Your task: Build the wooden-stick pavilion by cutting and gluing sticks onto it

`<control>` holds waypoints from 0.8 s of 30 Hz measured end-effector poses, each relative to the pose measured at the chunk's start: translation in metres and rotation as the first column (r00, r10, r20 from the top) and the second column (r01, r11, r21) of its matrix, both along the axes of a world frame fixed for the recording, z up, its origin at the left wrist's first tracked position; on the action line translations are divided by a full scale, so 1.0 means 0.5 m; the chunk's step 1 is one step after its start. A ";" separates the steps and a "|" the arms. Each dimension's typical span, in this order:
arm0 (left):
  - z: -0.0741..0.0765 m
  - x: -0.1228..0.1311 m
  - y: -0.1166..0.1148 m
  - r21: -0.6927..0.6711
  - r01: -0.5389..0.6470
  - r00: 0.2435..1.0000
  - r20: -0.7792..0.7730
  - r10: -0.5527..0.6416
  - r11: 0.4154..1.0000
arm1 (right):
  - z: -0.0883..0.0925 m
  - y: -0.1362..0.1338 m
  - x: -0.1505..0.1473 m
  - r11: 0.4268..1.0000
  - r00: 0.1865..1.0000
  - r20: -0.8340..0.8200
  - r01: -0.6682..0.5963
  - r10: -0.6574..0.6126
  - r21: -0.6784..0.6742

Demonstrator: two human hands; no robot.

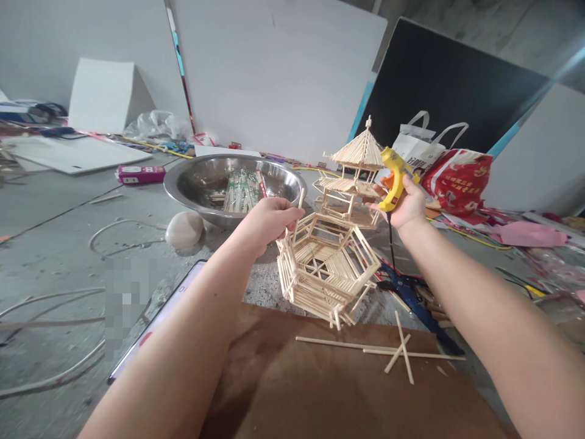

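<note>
The steel bowl (183,183) behind holds wrapped sticks (240,192). Your left hand (269,222) has its grip closed on a thin stick (300,200), nearly upright at the rim of the six-sided frame (326,268). The frame is tipped on edge at the brown board (320,390), open face toward you. Your right hand (406,204) grips the glue gun (393,177), handle upright.

Stick frame (326,268) before pagoda (354,177); bowl (183,196) left (loose sticks (365,348) on board (297,393)).
</note>
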State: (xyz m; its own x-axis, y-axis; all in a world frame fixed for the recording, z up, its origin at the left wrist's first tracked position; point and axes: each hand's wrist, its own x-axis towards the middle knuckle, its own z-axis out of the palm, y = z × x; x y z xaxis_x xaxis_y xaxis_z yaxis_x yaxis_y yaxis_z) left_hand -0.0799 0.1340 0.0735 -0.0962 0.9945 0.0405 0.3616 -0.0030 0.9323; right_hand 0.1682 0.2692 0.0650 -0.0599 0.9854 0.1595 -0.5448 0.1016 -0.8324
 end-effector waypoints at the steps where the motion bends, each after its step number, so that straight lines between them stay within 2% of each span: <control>1: 0.000 0.000 0.000 -0.003 -0.003 1.000 -0.002 0.003 1.000 | 0.002 0.001 -0.001 1.000 1.000 -0.002 -0.004 0.004 -0.001; 11: 0.004 0.002 -0.002 -0.030 -0.001 1.000 -0.009 0.001 1.000 | 0.008 0.011 -0.006 0.999 0.999 0.042 0.005 -0.007 0.032; 24: 0.002 0.000 -0.001 -0.028 0.000 1.000 -0.003 0.000 1.000 | 0.015 0.026 -0.011 1.000 1.000 0.002 0.010 -0.010 0.021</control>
State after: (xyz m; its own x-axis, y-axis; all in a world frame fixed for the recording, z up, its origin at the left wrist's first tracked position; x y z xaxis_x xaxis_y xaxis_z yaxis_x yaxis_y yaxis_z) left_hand -0.0797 0.1333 0.0744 -0.0962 0.9953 0.0131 0.3642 0.0230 0.9310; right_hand 0.1628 0.2820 0.0726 -0.0508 0.9824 0.1795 -0.5420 0.1239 -0.8312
